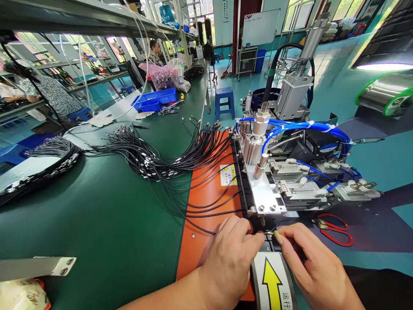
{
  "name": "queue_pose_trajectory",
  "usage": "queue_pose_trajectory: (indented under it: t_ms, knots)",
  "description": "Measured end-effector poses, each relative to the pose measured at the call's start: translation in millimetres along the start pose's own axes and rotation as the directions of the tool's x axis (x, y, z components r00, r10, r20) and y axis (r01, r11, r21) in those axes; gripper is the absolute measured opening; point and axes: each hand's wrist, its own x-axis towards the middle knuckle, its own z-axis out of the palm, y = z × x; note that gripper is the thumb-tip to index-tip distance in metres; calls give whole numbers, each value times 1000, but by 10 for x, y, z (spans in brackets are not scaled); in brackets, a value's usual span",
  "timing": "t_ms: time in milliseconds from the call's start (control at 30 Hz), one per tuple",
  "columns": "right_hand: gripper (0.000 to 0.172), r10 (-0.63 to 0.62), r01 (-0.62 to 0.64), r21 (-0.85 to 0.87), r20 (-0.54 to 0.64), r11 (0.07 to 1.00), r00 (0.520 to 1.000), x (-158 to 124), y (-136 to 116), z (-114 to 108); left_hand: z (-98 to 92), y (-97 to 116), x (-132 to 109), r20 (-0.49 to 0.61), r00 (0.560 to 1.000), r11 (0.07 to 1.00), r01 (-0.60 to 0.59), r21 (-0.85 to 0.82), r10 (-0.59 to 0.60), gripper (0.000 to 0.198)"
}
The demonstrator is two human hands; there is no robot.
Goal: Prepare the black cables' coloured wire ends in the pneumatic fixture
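My left hand (234,254) is closed over a black cable (206,231) at the front of a pneumatic machine (254,148), its thumb and fingertips low against the feed track. From the cable's end stick out thin coloured wires (270,232). Between thumb and forefinger, my right hand (308,258) pinches the tips of these wires; its other fingers are curled. Several more black cables run side by side across the orange plate (200,202) into the machine's edge. Just below both hands is a track cover with a yellow arrow (272,275).
A large bundle of black cables (155,165) lies on the green table (145,241), with another coil (64,161) at left. Red-handled cutters (337,230) lie right of the machine. Farther back are blue trays (156,99), a blue stool (225,103) and a wire spool (383,94). People sit in the background.
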Motion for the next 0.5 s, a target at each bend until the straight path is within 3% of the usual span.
queue_pose_trajectory:
  t_ms: [233, 400, 500]
  knots:
    - [20, 148, -146, 59, -35, 988, 988, -40, 6, 72, 5, -10, -5, -6, 1000, 1000, -3, -14, 3, 26]
    - [26, 305, -304, 110, 12, 946, 952, -49, 45, 0, 9, -14, -11, 1, 1000, 1000, -6, -24, 6, 27]
    - [29, 337, -337, 117, 21, 934, 941, 12, 14, -18, 7, -9, -16, 11, 1000, 1000, -4, -27, 4, 27]
